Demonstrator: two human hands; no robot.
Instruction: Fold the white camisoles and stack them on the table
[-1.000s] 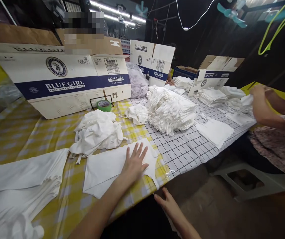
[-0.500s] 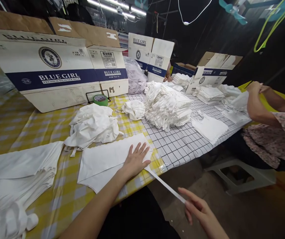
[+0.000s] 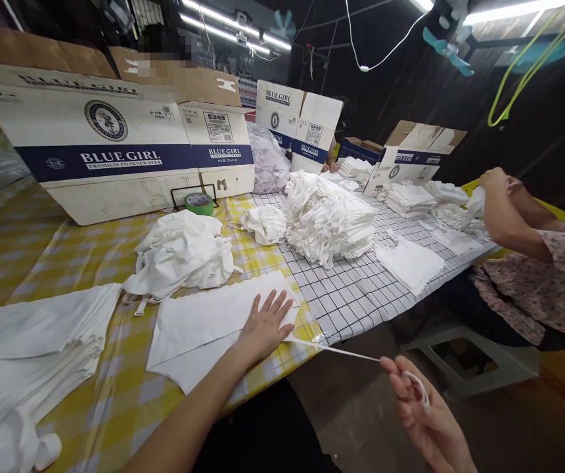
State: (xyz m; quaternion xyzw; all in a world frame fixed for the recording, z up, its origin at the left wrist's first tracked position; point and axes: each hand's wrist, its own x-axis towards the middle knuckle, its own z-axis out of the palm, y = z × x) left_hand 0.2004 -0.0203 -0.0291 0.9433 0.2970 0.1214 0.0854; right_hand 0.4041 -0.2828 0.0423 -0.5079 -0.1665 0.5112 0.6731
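Note:
My left hand (image 3: 267, 323) lies flat with spread fingers on a folded white cloth piece (image 3: 198, 332) at the table's near edge. From beside its thumb a narrow white strap (image 3: 336, 349) runs taut to the right, past the edge. My right hand (image 3: 423, 401) pinches the strap between thumb and fingers, in the air beyond the table, and a loop of it curls over the fingers. Just behind the cloth piece sits a crumpled heap of white cloth items (image 3: 184, 253) with straps. A stack of similar flat white pieces (image 3: 41, 335) lies at the left.
Large opened cartons (image 3: 139, 157) stand along the back left. A roll of green tape (image 3: 198, 203) lies before them. A tall pile of white cloth items (image 3: 329, 217) rests on the grid-patterned cloth (image 3: 322, 302). Another person (image 3: 514, 217) works at the right, near a grey stool (image 3: 470, 361).
My right hand has moved right and slightly up, turning over, and more strap now stretches taut from the cloth. My left hand stays pressed on the piece. The view has shifted a little.

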